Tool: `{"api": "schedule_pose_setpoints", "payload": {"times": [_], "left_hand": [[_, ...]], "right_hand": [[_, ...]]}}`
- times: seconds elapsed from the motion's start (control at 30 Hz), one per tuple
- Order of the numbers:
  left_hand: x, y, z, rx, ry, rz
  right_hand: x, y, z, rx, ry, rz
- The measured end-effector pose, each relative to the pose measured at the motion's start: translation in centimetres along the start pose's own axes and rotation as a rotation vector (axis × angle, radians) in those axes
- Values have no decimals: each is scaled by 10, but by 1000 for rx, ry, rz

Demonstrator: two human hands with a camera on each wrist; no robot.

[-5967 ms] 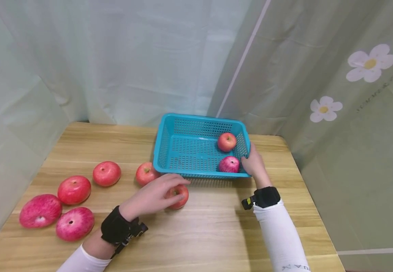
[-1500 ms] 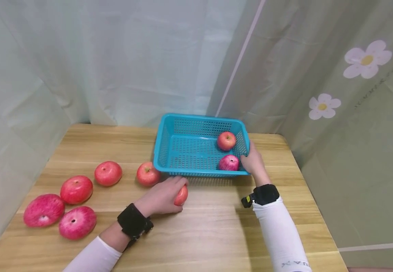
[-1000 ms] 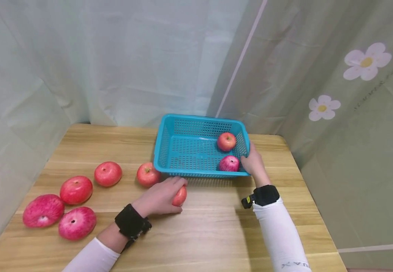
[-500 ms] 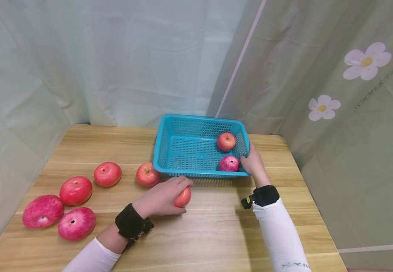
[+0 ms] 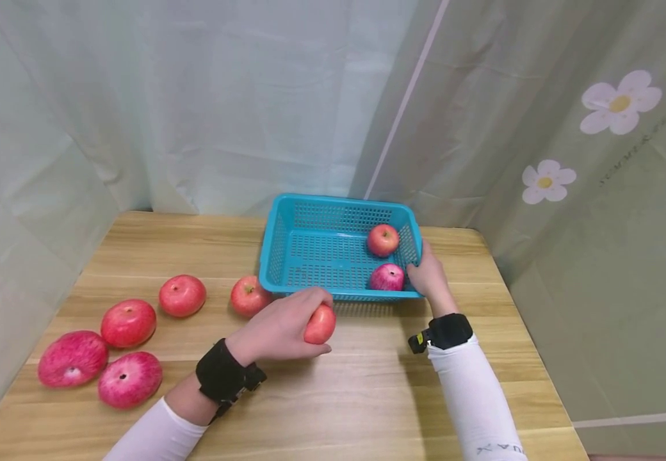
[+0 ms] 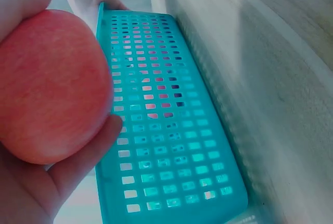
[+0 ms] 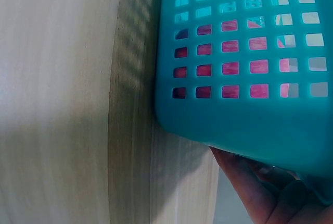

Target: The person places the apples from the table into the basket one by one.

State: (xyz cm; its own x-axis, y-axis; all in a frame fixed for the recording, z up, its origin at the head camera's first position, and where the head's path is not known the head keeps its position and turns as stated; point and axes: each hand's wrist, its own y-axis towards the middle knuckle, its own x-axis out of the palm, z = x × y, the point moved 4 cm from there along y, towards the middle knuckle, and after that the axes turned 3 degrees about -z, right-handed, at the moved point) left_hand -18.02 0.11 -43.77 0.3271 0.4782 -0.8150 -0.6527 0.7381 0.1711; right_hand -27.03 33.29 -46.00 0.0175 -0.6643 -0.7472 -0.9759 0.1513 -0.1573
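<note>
Between the thumb and fingers of my left hand (image 5: 280,326) is a red apple (image 5: 319,324), held just in front of the basket. The left wrist view shows that apple (image 6: 54,86) up close beside the basket's perforated wall (image 6: 156,130). My right hand (image 5: 428,274) grips the right end of the blue plastic basket (image 5: 275,256), thumb over the rim. In the right wrist view its fingers (image 7: 244,185) lie against the basket's outer end. Inside the basket, at the right, sit a red apple (image 5: 383,240) and a pink-striped apple (image 5: 387,277).
One red apple (image 5: 249,296) stands by the basket's front left corner. Farther left on the wooden table (image 5: 367,397) are two red fruits (image 5: 182,295) and two pink-striped ones (image 5: 130,380). A curtain (image 5: 252,115) hangs behind the table.
My left hand first hovered over the apple, then closed round it. In the last second it has lifted the apple and shifted slightly right. The right hand and basket have stayed put.
</note>
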Motion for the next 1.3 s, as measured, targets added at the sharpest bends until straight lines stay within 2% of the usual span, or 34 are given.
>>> {"api": "schedule_pose_setpoints", "payload": {"times": [0.37,0.53,0.8,1.1,1.3], "left_hand": [[-3,5,4,76,14,59],[-5,6,5,79,17,84],[-8,15,12,94,26,76],[-12,28,15,105,-18,115],[-14,32,13,101,7,152]], "right_hand": [[-1,0,0,4,12,4],[-1,-1,0,4,14,6],[-2,-2,0,13,19,1],[1,-1,0,2,22,6],[1,-1,0,4,11,13]]}}
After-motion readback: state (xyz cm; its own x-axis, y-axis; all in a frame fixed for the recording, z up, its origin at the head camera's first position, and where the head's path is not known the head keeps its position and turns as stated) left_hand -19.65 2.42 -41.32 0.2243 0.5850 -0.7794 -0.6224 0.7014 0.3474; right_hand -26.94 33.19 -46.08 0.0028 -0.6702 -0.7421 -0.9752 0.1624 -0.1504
